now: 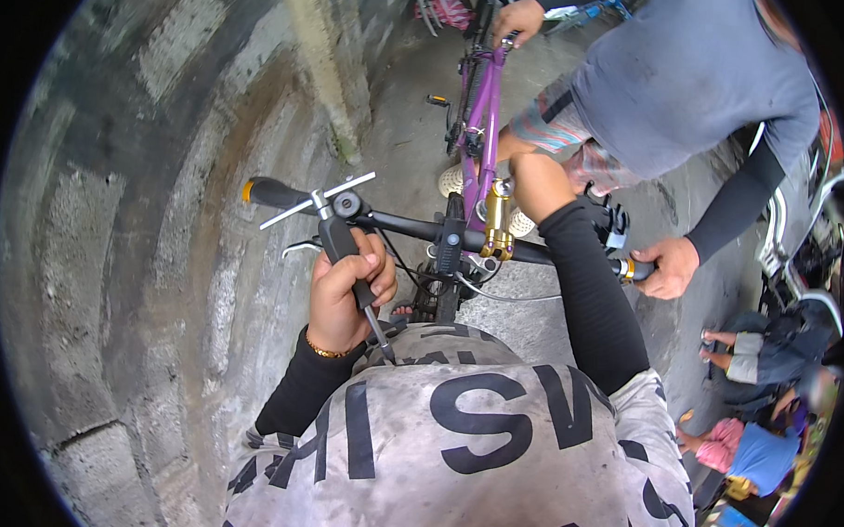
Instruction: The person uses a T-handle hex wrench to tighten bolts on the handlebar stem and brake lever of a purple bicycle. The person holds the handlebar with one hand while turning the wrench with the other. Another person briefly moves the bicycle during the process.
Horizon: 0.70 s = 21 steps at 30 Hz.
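Note:
My left hand (347,284) is closed round the black grip of a T-handle wrench (335,233). The wrench's silver crossbar is uppermost, over the left side of the handlebar (395,223), and its shaft slants down toward my shirt. My right hand (539,186) is curled at the gold stem (497,220) of a purple bicycle (483,126). Its fingertips are mostly hidden behind the back of the hand, so what they grip cannot be made out. A small silver part (502,188) shows beside them at the stem's far end.
A person in a grey shirt (698,78) stands at the right, one hand (668,267) by the right handlebar grip, the other (517,22) near the bicycle's seat. A rough concrete wall (164,208) rises at the left. People and parked vehicles (789,267) are at the far right.

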{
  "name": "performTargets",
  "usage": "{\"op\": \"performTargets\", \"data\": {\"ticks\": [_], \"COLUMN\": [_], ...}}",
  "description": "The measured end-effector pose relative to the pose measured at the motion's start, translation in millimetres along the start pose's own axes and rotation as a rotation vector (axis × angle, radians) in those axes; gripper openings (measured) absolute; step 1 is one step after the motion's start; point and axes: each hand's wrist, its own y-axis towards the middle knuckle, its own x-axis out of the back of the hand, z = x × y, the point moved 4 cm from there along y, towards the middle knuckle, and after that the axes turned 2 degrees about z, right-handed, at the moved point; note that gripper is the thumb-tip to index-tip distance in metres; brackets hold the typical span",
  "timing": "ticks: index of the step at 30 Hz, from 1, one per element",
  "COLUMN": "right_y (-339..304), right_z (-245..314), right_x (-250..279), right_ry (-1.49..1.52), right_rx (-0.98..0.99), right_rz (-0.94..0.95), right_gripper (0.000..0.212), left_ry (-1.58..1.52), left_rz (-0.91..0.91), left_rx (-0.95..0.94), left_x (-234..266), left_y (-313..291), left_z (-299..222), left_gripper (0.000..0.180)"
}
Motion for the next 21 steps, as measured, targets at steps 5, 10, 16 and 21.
{"op": "performTargets", "data": {"ticks": [5,10,16,21], "right_y": [6,7,32,35], "right_z": [-1,10,33,35], "right_x": [2,3,17,14], "right_ry": [-0.064,-0.125,-0.195,-0.248], "right_rx": [0.052,0.100,0.215,0.253], "right_rz": [0.145,0.239,0.416,0.574], "right_gripper": [0.008,0.012,0.009,0.011], "left_ry": [-0.008,-0.061,-0.013,-0.004], "left_rz": [-0.041,-0.014,-0.030,-0.017], "left_rx": [-0.027,-0.051,-0.045,-0.032], "left_x": [11,17,23,21], "left_y": [-1,-4,-6,-14], "left_z": [-10,-17,-19,-21], "left_gripper": [0.014,0.010,0.017,0.017]}}
